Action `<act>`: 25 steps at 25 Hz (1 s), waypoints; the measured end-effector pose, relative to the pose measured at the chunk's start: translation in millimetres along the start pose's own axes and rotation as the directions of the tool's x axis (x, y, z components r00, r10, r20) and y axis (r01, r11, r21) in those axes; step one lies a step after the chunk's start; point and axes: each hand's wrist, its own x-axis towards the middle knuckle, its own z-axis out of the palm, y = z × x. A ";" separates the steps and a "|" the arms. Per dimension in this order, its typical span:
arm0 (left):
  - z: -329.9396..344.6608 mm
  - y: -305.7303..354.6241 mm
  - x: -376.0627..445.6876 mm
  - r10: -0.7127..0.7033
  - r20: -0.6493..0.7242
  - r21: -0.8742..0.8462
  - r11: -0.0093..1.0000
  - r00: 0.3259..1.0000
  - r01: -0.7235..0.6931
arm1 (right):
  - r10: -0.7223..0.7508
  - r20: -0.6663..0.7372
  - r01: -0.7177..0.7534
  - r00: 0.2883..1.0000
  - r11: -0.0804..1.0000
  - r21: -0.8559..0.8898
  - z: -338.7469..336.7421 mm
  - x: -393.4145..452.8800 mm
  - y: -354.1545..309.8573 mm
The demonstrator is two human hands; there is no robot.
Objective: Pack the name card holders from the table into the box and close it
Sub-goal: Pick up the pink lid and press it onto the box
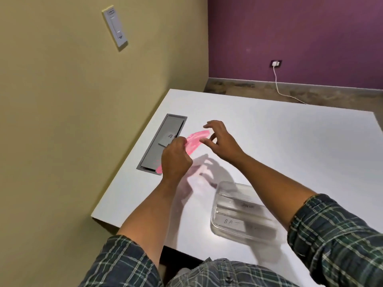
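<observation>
Right now I see two bare arms reaching out over a white tabletop (290,141). The left hand (176,158) is closed around a pink lid (195,140). The lid is blurry and held up off the tabletop, so I cannot make out its full shape. A bit of pink also shows below the left hand, by the near end of a grey slot (163,141) cut into the tabletop.

The right hand (221,141) is just beside the far end of the lid. Its fingers (209,123) are spread and loose, holding nothing. I cannot tell if they touch the lid.

The box (240,212) is clear plastic. It sits on the tabletop, near me and partly under the right arm. It has no lid on it. Inside it lie clear card holders (236,222). One has a white slip with the letters "BA" on it. Another slip farther back has writing too small to read.

Both sleeves are dark green plaid, rolled up above the elbow. The wall on the left is tan and has a white switch (115,27). The far wall is purple, with a plug (276,63) and a white cord (278,85) running down to the floor.
</observation>
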 end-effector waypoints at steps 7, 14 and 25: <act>30.3 47.4 21.6 -0.560 0.424 -0.744 0.233 0.712 0.626 | 0.607 0.082 -0.612 0.790 0.775 0.156 -32.4 -84.6 85.4; 57.7 51.6 -9.0 -0.412 0.778 -0.564 -0.127 0.474 0.816 | 0.754 0.085 -0.640 0.651 0.485 0.596 -63.4 -125.7 114.9; 87.1 25.4 -35.2 -0.385 0.760 -0.197 0.631 0.523 0.751 | 0.779 0.116 -0.677 0.616 0.448 0.584 -87.2 -192.2 142.5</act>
